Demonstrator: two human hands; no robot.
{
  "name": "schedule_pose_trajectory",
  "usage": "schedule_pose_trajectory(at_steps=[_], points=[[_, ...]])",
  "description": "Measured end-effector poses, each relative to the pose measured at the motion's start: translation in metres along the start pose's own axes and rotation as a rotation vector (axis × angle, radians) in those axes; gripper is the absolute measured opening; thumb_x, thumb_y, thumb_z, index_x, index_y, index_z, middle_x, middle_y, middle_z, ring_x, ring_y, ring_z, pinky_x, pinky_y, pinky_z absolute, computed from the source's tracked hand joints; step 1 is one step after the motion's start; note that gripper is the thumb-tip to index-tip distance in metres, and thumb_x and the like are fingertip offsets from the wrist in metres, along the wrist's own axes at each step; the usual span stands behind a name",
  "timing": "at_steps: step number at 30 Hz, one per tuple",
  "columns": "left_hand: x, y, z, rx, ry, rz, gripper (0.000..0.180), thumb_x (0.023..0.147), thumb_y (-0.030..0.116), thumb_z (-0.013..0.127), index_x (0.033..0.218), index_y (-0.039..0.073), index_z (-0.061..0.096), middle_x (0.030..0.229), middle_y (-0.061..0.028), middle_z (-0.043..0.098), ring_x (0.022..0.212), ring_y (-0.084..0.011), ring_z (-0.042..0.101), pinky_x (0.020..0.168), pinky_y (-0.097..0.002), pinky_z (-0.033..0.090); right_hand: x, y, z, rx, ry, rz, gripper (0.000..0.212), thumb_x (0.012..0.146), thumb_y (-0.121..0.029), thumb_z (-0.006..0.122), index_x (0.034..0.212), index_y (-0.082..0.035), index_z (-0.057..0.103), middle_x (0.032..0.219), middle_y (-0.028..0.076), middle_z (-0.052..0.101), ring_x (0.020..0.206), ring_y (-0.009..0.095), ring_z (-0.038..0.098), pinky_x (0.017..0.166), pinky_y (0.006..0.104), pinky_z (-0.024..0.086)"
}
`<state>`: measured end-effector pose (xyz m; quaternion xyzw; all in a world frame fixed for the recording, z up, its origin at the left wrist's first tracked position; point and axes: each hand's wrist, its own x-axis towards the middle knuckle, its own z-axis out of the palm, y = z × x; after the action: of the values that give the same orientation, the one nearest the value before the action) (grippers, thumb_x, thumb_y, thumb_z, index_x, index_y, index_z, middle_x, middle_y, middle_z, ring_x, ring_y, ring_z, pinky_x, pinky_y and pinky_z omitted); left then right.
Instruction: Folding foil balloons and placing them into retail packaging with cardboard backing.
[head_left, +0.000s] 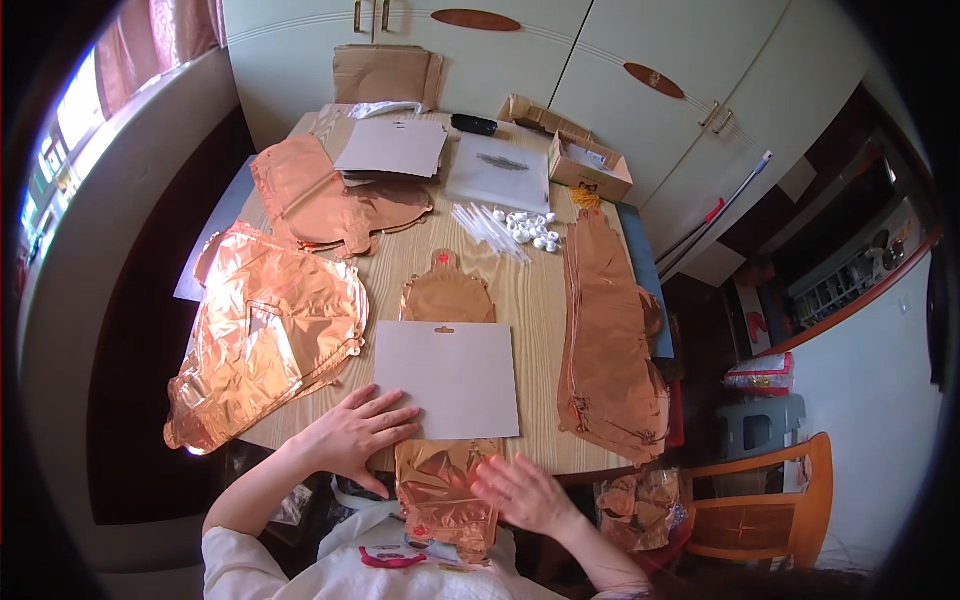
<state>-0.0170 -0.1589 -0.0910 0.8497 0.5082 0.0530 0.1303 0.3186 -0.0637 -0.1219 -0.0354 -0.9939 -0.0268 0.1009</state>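
In front of me a flat copper-coloured foil balloon point(447, 298) lies lengthwise, its lower end hanging over the table's near edge toward my lap. Across its middle rests a light grey card point(446, 375) with a hanger slot at the top. My left hand point(362, 432) has its fingers spread, with the fingertips on the card's lower left corner. Below the card's lower right corner, my right hand point(525, 493) lies with fingers stretched out over the right edge of the foil, slightly blurred. Neither hand grips anything.
More foil balloons lie in piles at the left point(275, 335) and right point(608, 340). Farther back are stacked grey cards point(393, 147), clear plastic tubes point(488, 230), white plastic pieces point(533, 228), a clear bag point(497, 172) and an open cardboard box point(590, 165). A wooden chair point(765, 505) stands at the right.
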Motion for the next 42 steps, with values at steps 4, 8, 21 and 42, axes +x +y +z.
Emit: schedule_pose_trajectory(at_steps=[4,8,21,42], points=[[0.004,0.002,-0.004,0.028,-0.029,-0.005,0.104,0.065,0.079,0.061,0.141,0.011,0.042,0.152,-0.0070,0.034,0.144,-0.0327,0.024,0.116,-0.0532,0.017,0.011,0.033,-0.009,0.223,-0.152,0.233,0.100,0.066,-0.043,0.079,0.148,-0.009,0.031,0.153,0.008,0.031,0.144,0.025,0.025,0.119,0.0450,0.018],[0.006,0.001,-0.005,0.042,-0.026,-0.018,0.104,0.064,0.077,0.063,0.140,0.010,0.043,0.151,-0.0079,0.035,0.143,-0.0332,0.024,0.116,-0.0534,0.017,0.027,0.050,-0.010,0.220,-0.220,0.238,0.108,0.059,-0.043,0.084,0.146,-0.008,0.032,0.153,0.009,0.031,0.143,0.025,0.026,0.118,0.0482,0.019],[0.003,0.017,0.000,0.137,0.054,-0.076,0.084,0.069,0.049,0.073,0.135,0.003,0.047,0.141,-0.0120,0.045,0.132,-0.0299,0.040,0.110,-0.0480,0.031,0.027,0.050,-0.003,0.285,-0.135,0.248,0.094,0.064,-0.039,0.082,0.143,-0.011,0.040,0.146,0.006,0.041,0.137,0.022,0.035,0.116,0.0488,0.025],[0.005,0.023,0.000,0.111,0.083,-0.126,0.081,0.067,0.040,0.075,0.133,0.000,0.048,0.135,-0.0159,0.048,0.130,-0.0304,0.043,0.108,-0.0476,0.033,0.030,0.046,0.001,0.275,-0.080,0.276,0.092,0.064,-0.040,0.082,0.141,-0.011,0.042,0.144,0.006,0.043,0.135,0.023,0.039,0.116,0.0463,0.026]])
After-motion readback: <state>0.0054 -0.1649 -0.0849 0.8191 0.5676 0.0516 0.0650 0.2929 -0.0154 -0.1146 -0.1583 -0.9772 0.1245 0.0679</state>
